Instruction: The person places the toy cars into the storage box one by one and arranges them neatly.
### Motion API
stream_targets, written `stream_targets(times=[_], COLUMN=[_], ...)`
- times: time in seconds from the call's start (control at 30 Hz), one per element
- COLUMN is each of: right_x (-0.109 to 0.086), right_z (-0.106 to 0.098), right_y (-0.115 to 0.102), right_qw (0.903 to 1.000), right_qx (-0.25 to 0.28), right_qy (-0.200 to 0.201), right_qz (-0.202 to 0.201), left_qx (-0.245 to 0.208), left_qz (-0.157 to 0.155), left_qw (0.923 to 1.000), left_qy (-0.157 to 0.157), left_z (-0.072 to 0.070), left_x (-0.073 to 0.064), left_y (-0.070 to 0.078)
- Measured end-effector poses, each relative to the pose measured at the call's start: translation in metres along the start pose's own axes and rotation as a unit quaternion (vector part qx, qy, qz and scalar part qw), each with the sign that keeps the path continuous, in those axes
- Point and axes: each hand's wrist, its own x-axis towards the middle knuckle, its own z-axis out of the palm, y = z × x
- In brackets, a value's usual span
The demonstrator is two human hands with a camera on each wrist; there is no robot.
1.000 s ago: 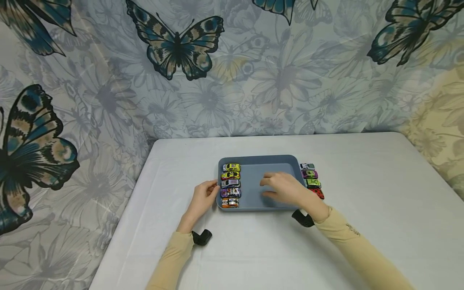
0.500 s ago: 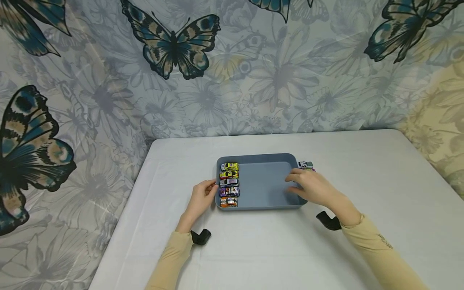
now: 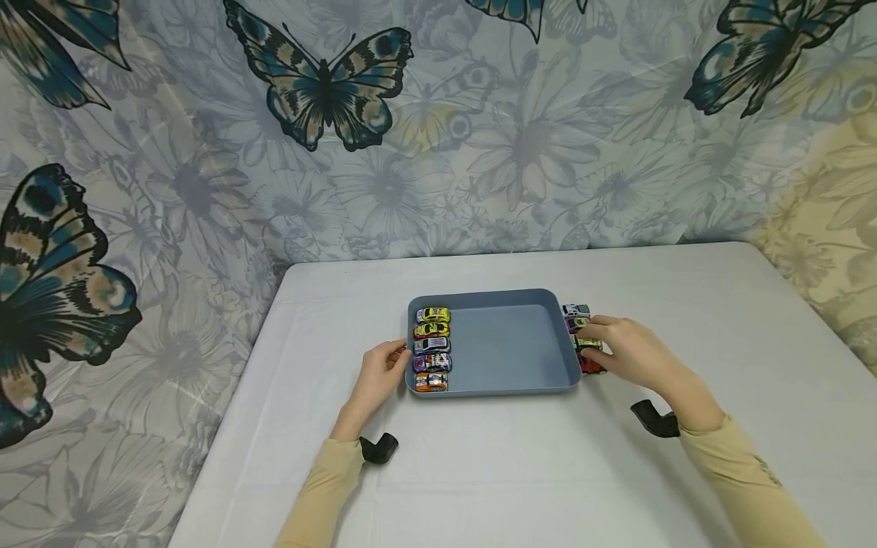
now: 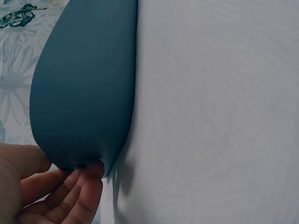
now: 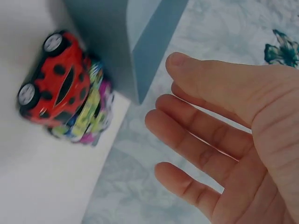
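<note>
A grey-blue tray (image 3: 507,346) lies on the white table. Along its left side, inside, stand several small toy cars in a column, among them a yellow one (image 3: 433,314) and an orange one (image 3: 432,382). My left hand (image 3: 379,373) holds the tray's left end, thumb and fingertips at its wall (image 4: 84,93) in the left wrist view. Outside the right end are more toy cars, with a red black-spotted car (image 5: 58,84) nearest me. My right hand (image 3: 633,352) hovers over these, partly covering them; its fingers are spread with nothing between them.
White cloth covers the table (image 3: 479,472), whose far edge meets a butterfly-patterned fabric backdrop (image 3: 534,167). Black wrist mounts (image 3: 379,448) sit under both forearms. The tray's raised wall separates the two groups of cars.
My right hand has moved right, from above the tray's inside to the cars beyond its right end. The left hand stays at the tray's left end.
</note>
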Motion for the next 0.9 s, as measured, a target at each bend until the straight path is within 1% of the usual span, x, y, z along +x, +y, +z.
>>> stream_targets(times=[0.2, 0.37, 0.63, 0.8, 0.9], right_x=[-0.007, -0.011, -0.013, -0.014, -0.014], right_z=[-0.002, 0.002, 0.010, 0.014, 0.016], right_y=[0.008, 0.014, 0.021, 0.024, 0.026], right_qw=[0.9989, 0.9969, 0.9953, 0.9948, 0.9945], right_qx=[0.009, 0.016, 0.029, 0.032, 0.035], right_qy=[-0.036, -0.063, -0.073, -0.079, -0.082], right_qz=[0.029, 0.044, 0.056, 0.056, 0.055], left_qx=[-0.004, 0.002, 0.003, -0.004, -0.008], left_qz=[0.004, 0.005, 0.020, 0.010, 0.009], left_qw=[1.0000, 1.0000, 0.9998, 0.9999, 0.9999], left_qy=[0.001, 0.003, 0.006, 0.001, 0.000], left_z=[0.000, 0.000, 0.000, 0.000, 0.000], left_x=[0.000, 0.001, 0.001, 0.001, 0.001], left_y=[0.000, 0.000, -0.001, -0.001, -0.002])
